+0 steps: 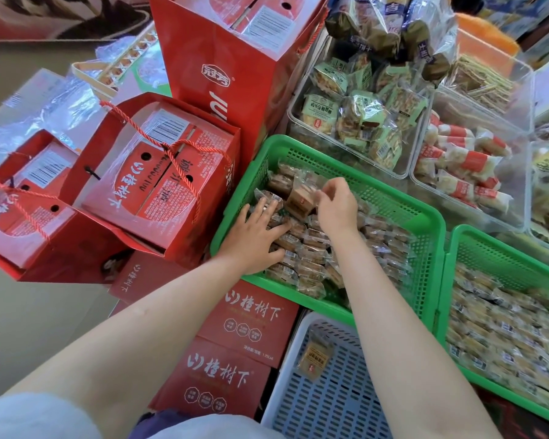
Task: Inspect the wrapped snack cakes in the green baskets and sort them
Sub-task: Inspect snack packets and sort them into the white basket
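Observation:
A green basket [403, 204] in the middle holds several brown wrapped snack cakes [311, 248]. My left hand [254, 239] lies flat on the cakes at the basket's near left, fingers spread. My right hand [336, 205] pinches the clear wrapper of one brown cake [300, 198], lifted a little above the pile. A second green basket [501, 258] at the right is full of yellowish wrapped cakes [501, 331]. Below, a pale blue basket [330, 403] holds a single wrapped cake [314, 356].
Red gift boxes in red bags [159, 172] crowd the left side. Red cartons [229, 369] are stacked under the green basket's front. Clear bins of green-wrapped snacks [362, 122] and red-striped snacks [463, 166] stand behind the baskets.

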Available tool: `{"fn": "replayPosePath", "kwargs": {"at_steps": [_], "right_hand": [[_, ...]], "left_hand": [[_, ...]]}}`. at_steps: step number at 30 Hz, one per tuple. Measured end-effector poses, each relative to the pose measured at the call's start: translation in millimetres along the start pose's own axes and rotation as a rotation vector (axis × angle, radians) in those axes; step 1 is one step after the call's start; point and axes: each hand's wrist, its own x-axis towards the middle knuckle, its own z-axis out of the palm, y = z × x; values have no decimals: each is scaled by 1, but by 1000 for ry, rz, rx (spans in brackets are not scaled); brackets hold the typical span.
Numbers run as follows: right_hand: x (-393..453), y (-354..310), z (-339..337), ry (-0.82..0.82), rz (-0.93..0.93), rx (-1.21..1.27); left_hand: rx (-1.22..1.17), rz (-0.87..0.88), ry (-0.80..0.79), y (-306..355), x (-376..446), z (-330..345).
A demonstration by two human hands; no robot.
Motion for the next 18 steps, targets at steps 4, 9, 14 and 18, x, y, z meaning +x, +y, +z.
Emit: {"fn": "replayPosePath", "kwargs": {"at_steps": [4, 9, 14, 18], "right_hand": [[-5, 20, -14, 197, 260, 370], [-46, 25, -41, 215, 516, 989], [-100, 35, -60, 197, 523, 877], [-133, 32, -61, 149, 465, 718]], "left_hand": [[-6, 5, 17, 1, 0, 0], [-61, 7, 47, 2, -5, -6], [-989, -176, 340, 36, -42, -30], [-1757, -261, 75, 73, -78, -42]]}}
